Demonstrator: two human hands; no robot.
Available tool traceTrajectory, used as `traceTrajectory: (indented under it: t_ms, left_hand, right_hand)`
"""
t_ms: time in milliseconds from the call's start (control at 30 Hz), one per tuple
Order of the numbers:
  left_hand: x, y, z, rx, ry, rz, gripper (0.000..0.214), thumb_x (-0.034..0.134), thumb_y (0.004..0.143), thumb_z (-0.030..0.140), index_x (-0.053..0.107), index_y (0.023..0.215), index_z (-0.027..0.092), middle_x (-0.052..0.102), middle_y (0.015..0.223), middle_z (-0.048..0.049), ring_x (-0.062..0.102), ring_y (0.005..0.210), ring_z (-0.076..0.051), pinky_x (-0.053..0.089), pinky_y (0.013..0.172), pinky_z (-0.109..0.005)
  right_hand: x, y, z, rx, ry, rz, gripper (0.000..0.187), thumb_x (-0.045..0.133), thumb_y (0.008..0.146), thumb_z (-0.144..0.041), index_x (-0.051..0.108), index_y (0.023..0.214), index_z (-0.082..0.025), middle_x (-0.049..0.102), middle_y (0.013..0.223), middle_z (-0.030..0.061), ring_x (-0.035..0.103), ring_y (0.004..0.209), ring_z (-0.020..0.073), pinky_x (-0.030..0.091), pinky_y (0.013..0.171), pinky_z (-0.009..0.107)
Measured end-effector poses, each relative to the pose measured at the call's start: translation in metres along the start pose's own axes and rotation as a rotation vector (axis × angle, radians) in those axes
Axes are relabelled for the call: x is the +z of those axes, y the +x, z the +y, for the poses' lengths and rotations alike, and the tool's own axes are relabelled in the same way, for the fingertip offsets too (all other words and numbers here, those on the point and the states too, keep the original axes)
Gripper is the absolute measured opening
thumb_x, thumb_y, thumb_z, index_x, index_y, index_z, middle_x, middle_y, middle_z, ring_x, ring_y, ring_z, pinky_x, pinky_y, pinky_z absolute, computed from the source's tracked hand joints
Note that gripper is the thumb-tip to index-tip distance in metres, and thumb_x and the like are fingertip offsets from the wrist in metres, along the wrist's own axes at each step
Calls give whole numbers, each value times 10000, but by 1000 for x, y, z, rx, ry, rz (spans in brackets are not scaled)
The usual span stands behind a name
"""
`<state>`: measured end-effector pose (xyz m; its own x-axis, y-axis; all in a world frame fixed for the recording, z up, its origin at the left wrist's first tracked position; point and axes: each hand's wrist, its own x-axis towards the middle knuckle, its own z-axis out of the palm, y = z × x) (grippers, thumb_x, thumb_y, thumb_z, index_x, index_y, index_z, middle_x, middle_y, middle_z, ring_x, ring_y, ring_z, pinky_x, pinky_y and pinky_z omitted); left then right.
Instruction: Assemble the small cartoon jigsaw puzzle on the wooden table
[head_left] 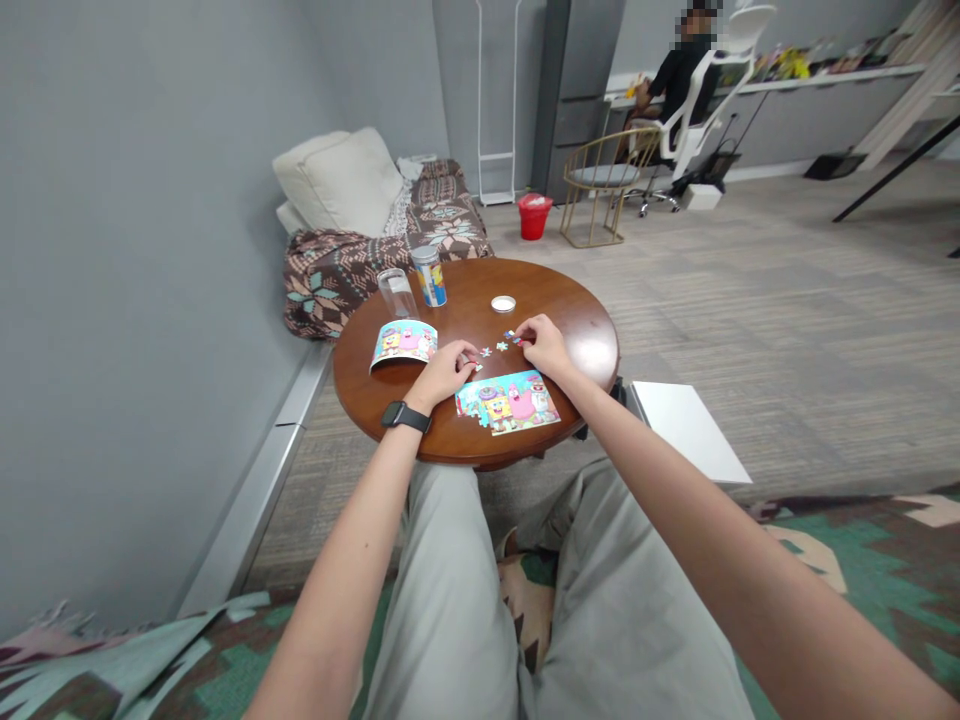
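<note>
A cartoon jigsaw puzzle (514, 404), mostly joined, lies near the front edge of the round wooden table (555, 285); its lower left side is ragged. Just above its top left, my left hand (448, 372) has curled fingers on a small puzzle piece (478, 367). My right hand (545, 345) rests beyond the puzzle's top right, fingertips pinched on a puzzle piece (518, 341). Between the hands lie a few loose pieces (502, 346). A curved picture sheet (405, 341) with the same cartoon figures stands left of my left hand.
Toward the back of the table are a clear plastic cylinder (396, 294), a printed can (430, 277) and a round white lid (503, 303). A white board-like item (690, 430) is right of the table. Further off are a red bucket (534, 217), a gold-framed chair (604, 178) and a seated person (679, 80).
</note>
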<state>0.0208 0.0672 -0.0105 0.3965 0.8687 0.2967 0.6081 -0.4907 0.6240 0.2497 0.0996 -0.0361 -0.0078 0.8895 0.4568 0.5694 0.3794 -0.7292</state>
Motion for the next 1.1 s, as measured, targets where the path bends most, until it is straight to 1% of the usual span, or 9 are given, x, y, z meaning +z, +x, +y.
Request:
traceTrajectory:
  t_ms: [167,333,467,633,767,900,967,1033,1100]
  left_hand:
    - [2,0,-1,50,71,15,57,615,843,191,607,897,172,612,856,-29,559,715,-148,469,728,-301]
    - [0,-2,2,62,97,18,48,599,861,205,631,882,176,627,858,-34,561,715,-155,464,719,-304]
    - [-1,-3,7,89,147,10,123,546,880,177,669,877,182,691,926,-52,591,814,-186,467,804,-334]
    - [-2,-3,12,139,266,8,180,530,896,206,700,842,186,720,1040,-66,593,933,-228,437,897,-400]
    - [-3,-3,13,117,309,20,202,533,884,199,720,809,195,722,1023,-59,600,946,-229,430,906,-410]
    - [-3,-4,11,106,304,21,204,547,862,179,746,824,205,727,1047,-54,603,977,-236,431,917,-421]
    - [-2,-4,11,107,308,15,211,551,860,175,758,857,213,728,1069,-54,604,995,-242,434,920,-427]
    - [-1,-5,12,105,325,3,225,547,869,182,764,915,222,725,1096,-56,605,1022,-247,440,922,-426]
    - [-1,-5,14,105,349,-9,246,541,884,196,755,1002,223,717,1136,-61,606,1057,-248,443,931,-420]
  right_hand:
    - [2,0,2,-24,-128,-4,205,538,750,-86,662,855,-212,654,995,58,601,989,237,474,963,420]
    - [3,0,2,-23,-139,-55,214,522,827,-127,676,937,-227,707,1017,55,624,1009,249,458,978,450]
    - [3,1,2,-21,-157,-25,169,549,802,-134,658,899,-220,681,984,56,613,974,236,476,942,417]
    - [3,1,3,28,-222,58,48,607,759,-191,632,794,-211,629,908,68,585,892,242,495,885,428]
    - [3,0,5,29,-210,37,115,541,752,-124,616,756,-210,637,841,54,589,828,225,504,844,412]
    - [2,-2,3,-2,-177,12,153,523,734,-107,618,768,-221,661,838,36,612,853,222,516,860,404]
    - [2,-3,1,-41,-167,0,181,525,727,-107,631,812,-226,675,882,39,627,900,230,522,875,410]
    - [1,-4,-1,-107,-180,-4,237,543,736,-122,652,923,-219,681,1061,77,626,1031,256,509,928,440]
    - [2,-4,-2,-160,-201,-29,323,553,758,-139,650,1056,-216,645,1240,100,582,1184,279,465,1012,475]
